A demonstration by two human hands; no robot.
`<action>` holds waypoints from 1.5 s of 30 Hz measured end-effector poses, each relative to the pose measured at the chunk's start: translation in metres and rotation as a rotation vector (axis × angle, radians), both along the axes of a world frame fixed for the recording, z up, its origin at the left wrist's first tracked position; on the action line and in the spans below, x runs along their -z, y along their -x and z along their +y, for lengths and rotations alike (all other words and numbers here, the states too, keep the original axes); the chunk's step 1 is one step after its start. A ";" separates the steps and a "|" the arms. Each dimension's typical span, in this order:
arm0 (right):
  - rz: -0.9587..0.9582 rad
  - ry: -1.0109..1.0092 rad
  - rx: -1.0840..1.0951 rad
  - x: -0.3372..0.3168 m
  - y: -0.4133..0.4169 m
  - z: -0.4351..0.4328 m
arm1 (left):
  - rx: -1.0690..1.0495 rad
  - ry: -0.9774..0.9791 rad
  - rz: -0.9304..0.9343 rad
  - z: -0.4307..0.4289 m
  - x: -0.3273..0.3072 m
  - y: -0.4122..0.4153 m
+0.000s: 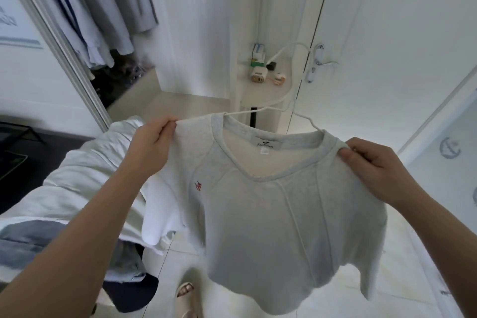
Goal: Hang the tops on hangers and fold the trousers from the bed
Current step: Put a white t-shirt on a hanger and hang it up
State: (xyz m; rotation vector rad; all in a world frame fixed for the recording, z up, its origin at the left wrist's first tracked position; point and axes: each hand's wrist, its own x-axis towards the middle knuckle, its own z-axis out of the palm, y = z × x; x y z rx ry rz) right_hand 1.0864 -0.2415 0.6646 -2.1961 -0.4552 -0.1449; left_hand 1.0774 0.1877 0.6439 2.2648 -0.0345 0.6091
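Grey top [271, 227] held up in the air in front of the person, over the tiled floor [335, 292], front facing the camera, neck label visible. It sat on a white hanger [245, 111]; both hanger arms ran into the neck opening and the hook rose behind the collar toward the door handle [318, 62]. Could not tell if the hook touched the handle.

Left hand [152, 142] pinched the top's shoulder seam between thumb and curled fingers. Right hand [374, 162] pinched the other shoulder the same way, fingers curled over the fabric. The top hung down between the two hands, sleeves drooping at both sides.

More clothes [85, 175], white and blue denim, lay draped over the left forearm, touching the top's sleeve.

Hung shirts [98, 8] in an open wardrobe at upper left. Small shelf [268, 90] with chargers beside the door, behind the hanger. A sandalled foot [185, 292] showed below the top's hem.
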 end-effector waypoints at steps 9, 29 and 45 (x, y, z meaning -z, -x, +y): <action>-0.065 -0.142 0.008 -0.078 -0.063 0.101 | 0.020 0.414 0.131 0.071 -0.073 -0.130; -0.148 -0.659 -0.007 -0.295 -0.231 0.403 | 0.268 0.272 -0.170 0.192 -0.287 -0.286; -0.381 -0.657 0.064 -0.468 -0.407 0.533 | 0.157 -0.097 -0.277 0.206 -0.374 -0.340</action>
